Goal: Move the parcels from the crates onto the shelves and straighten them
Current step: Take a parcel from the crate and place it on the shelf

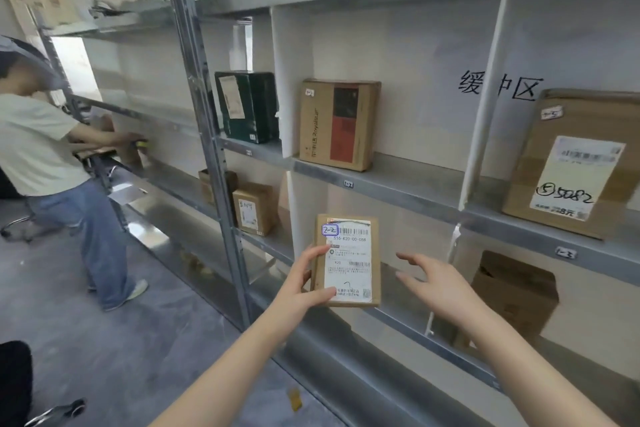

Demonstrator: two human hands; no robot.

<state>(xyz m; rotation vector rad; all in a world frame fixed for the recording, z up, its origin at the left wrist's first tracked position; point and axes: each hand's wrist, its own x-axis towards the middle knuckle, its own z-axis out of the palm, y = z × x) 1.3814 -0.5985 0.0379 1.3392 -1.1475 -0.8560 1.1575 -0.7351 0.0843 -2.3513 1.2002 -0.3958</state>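
The left hand (304, 282) is gripping a small flat brown cardboard parcel with a white shipping label (348, 260). Its digits are wrapping the parcel's 9 o'clock edge, holding it upright at the front lip of the lower grey metal shelf (408, 331). The right hand (433, 282) is hovering at the parcel's 3 o'clock, fingers spread apart, touching nothing.

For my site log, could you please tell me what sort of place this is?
Probably a parcel depot or pickup point: metal shelving divided into bays with slot tags like 1-2, labelled cardboard boxes standing in them, and the left hand holding a small parcel marked 2-2.
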